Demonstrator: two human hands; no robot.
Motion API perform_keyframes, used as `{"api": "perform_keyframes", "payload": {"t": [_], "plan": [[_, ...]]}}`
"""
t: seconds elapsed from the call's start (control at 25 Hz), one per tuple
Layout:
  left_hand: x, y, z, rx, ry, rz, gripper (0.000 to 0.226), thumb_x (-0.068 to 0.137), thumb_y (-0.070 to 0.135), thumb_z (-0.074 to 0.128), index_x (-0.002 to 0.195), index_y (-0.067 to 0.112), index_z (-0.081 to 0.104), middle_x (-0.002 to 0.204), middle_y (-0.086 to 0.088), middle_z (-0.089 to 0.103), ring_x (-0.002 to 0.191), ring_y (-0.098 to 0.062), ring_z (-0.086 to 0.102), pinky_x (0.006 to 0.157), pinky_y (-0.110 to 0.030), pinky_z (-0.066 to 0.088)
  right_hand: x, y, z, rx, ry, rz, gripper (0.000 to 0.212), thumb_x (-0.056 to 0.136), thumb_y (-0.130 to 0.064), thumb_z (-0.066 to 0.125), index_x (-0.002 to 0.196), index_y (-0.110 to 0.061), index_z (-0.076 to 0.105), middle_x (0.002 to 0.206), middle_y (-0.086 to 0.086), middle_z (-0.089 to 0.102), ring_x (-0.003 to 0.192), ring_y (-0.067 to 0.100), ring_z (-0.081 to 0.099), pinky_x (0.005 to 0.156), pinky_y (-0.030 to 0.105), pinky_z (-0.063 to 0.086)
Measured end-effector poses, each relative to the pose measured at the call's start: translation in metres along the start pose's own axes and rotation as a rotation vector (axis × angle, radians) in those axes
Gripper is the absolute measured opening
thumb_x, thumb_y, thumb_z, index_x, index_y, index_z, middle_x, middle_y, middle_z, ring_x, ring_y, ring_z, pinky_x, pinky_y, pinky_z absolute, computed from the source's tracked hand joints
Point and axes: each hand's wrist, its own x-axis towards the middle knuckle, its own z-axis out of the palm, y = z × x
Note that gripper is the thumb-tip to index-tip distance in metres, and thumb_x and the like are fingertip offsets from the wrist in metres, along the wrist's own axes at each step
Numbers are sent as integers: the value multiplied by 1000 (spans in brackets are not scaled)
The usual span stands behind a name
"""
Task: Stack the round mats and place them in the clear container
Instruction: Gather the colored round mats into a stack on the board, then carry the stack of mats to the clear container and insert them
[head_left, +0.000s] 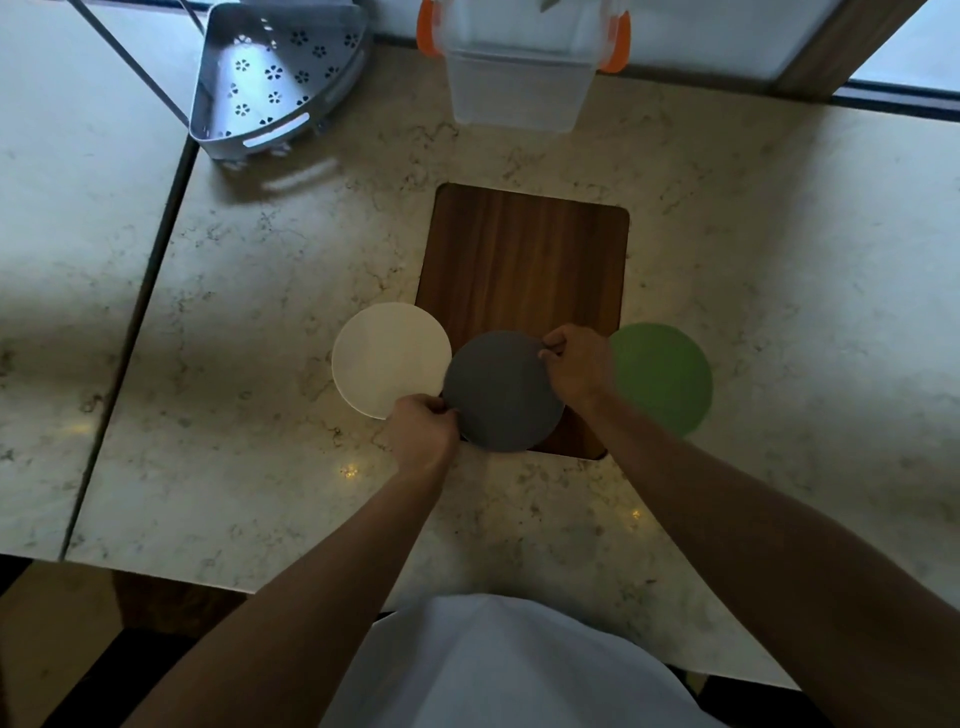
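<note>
A grey round mat (501, 392) lies over the near end of a wooden board (524, 260). My left hand (423, 431) pinches its lower left edge and my right hand (576, 364) pinches its upper right edge. To the left, a white round mat (387, 358) rests on the counter, its right edge touching or slightly under the grey one. A green round mat (665, 376) lies to the right, partly behind my right wrist. The clear container (519, 88) with orange latches stands at the back of the counter, beyond the board.
A grey perforated corner rack (270, 78) sits at the back left. A seam (140, 322) splits the marble counter on the left. The counter's front edge runs close to my body, and a window ledge lies behind the container.
</note>
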Motion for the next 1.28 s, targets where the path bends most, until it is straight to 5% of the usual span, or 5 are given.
{"api": "perform_keyframes", "payload": {"t": [0.44, 0.64, 0.84, 1.04, 1.28], "plan": [[-7, -3, 14, 11, 59, 72, 17, 79, 5, 66, 64, 15, 69, 62, -5, 65, 59, -22, 63, 60, -39, 54, -18, -10, 2, -212, 42, -40, 27, 92, -23, 57, 111, -6, 65, 115, 19, 61, 101, 32, 60, 91, 44, 50], [-6, 1, 11, -81, 43, -36, 23, 80, 9, 64, 62, 23, 64, 59, 7, 60, 59, -10, 57, 65, -33, 47, -17, -8, 0, -39, -34, 50, 24, 92, -21, 56, 112, -6, 56, 108, 13, 66, 95, 29, 63, 75, 32, 47], [-2, 16, 11, -134, -29, -132, 8, 83, 8, 64, 89, 9, 69, 93, -11, 70, 85, -28, 66, 81, -47, 58, -22, 8, -15, 107, -25, 108, 24, 91, -28, 65, 110, -13, 66, 95, 1, 67, 84, 15, 60, 72, 27, 43], [-9, 50, 34, -79, -184, 34, 11, 79, 12, 69, 89, 15, 73, 81, 3, 67, 82, -25, 68, 79, -43, 60, -28, 42, -57, 220, 103, 149, 15, 87, -21, 69, 91, -7, 75, 90, 14, 73, 85, 27, 66, 79, 39, 52], [-12, 103, 98, -7, -337, 169, 23, 79, 8, 73, 101, 11, 73, 103, -10, 74, 94, -28, 69, 84, -46, 60, -35, 101, -113, 197, 275, 345, 25, 86, -28, 68, 105, -13, 74, 104, 9, 75, 98, 25, 67, 91, 35, 50]]}}
